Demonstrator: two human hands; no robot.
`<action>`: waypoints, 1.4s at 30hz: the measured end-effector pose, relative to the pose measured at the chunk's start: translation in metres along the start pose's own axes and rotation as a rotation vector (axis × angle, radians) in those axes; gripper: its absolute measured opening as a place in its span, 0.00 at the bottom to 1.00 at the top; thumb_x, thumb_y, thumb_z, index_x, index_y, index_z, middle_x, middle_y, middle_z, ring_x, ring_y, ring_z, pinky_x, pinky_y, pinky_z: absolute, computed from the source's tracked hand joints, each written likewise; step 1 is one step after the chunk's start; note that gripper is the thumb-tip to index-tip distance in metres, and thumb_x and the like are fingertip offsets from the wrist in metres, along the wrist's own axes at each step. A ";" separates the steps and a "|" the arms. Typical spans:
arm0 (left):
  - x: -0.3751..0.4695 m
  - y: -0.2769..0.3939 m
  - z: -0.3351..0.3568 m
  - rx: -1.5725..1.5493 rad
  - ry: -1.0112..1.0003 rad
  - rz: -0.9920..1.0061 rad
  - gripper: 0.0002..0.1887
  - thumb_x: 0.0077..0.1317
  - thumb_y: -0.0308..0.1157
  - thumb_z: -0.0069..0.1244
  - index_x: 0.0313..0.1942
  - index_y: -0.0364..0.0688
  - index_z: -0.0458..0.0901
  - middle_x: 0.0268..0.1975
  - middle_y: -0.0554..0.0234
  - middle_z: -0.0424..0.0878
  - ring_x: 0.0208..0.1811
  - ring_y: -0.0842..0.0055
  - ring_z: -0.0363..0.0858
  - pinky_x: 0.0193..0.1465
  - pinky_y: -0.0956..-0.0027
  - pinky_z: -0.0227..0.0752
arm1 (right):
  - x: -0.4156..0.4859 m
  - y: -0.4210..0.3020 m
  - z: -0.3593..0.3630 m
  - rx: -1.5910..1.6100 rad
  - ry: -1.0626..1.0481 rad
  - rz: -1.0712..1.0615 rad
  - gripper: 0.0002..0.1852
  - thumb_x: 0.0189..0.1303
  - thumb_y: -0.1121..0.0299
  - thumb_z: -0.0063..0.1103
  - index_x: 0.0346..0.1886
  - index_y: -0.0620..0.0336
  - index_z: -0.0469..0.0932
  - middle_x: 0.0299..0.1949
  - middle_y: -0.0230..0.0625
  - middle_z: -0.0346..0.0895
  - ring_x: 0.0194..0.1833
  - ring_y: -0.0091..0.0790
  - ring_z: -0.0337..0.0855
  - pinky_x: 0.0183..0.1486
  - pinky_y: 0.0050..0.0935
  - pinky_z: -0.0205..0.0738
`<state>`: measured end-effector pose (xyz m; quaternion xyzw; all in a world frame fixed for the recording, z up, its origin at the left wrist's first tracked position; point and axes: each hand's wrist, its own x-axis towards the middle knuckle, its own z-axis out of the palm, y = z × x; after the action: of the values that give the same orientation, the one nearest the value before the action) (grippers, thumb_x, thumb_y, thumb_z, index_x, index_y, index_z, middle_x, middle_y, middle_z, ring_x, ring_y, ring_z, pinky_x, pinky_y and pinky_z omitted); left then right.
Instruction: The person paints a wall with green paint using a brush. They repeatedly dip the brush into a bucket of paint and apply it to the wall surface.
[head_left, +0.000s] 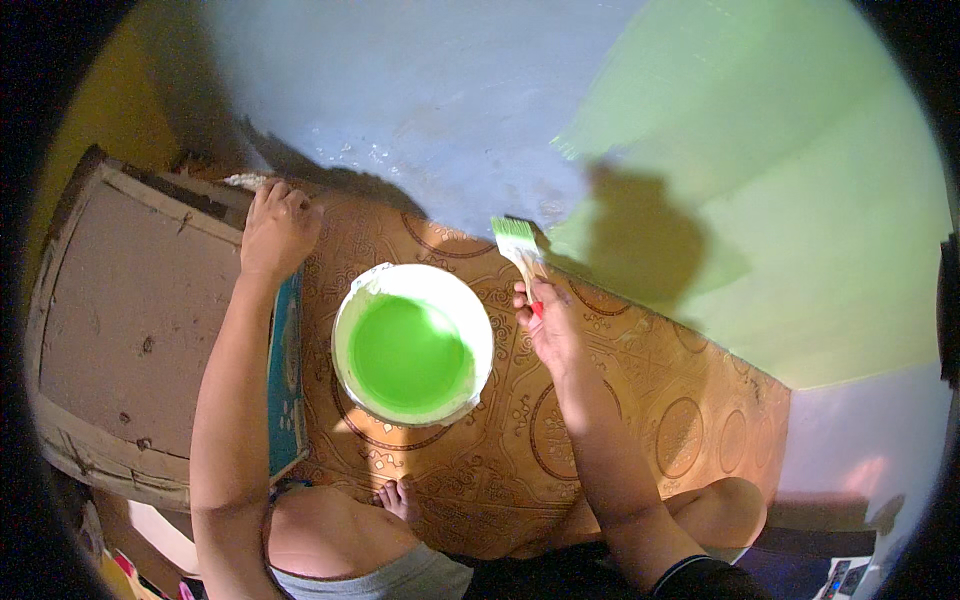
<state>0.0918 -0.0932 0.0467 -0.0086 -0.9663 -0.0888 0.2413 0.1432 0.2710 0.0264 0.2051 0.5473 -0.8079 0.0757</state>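
My right hand is closed around the handle of a flat paintbrush, whose bristles are coated in green. The brush points up and left, close to the foot of a wall that is blue-grey on the left and green on the right. On the patterned floor between my arms stands a round white bucket holding bright green paint. My left hand rests at the far right corner of a brown-topped piece of furniture; its fingers are bent, and whether they grip the edge is unclear.
The furniture, with a blue-green side panel, stands close to the left of the bucket. My bent knees and one bare foot are near the bucket's lower side. At the lower right another pale wall meets the green one.
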 end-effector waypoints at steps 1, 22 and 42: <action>0.001 -0.001 -0.001 -0.004 -0.009 0.004 0.14 0.61 0.40 0.51 0.35 0.37 0.82 0.47 0.52 0.77 0.59 0.57 0.68 0.62 0.58 0.63 | 0.001 0.004 -0.001 0.007 0.042 -0.012 0.11 0.66 0.69 0.50 0.48 0.62 0.69 0.37 0.38 0.76 0.28 0.24 0.73 0.24 0.20 0.63; -0.002 -0.006 -0.004 0.003 0.012 0.051 0.14 0.61 0.38 0.52 0.37 0.35 0.81 0.47 0.46 0.77 0.59 0.53 0.68 0.62 0.56 0.63 | 0.005 -0.093 0.051 -0.256 0.164 -0.792 0.09 0.71 0.68 0.44 0.48 0.61 0.61 0.31 0.32 0.69 0.19 0.15 0.62 0.15 0.16 0.56; 0.001 0.000 -0.007 -0.011 0.003 0.041 0.13 0.61 0.37 0.52 0.36 0.35 0.82 0.46 0.45 0.78 0.58 0.53 0.69 0.62 0.56 0.63 | -0.022 -0.129 0.071 -0.201 0.156 -0.881 0.09 0.69 0.67 0.47 0.42 0.63 0.62 0.28 0.33 0.67 0.17 0.17 0.61 0.15 0.18 0.56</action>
<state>0.0945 -0.0941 0.0537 -0.0293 -0.9651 -0.0891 0.2444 0.1007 0.2543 0.1681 0.0047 0.6621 -0.6880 -0.2970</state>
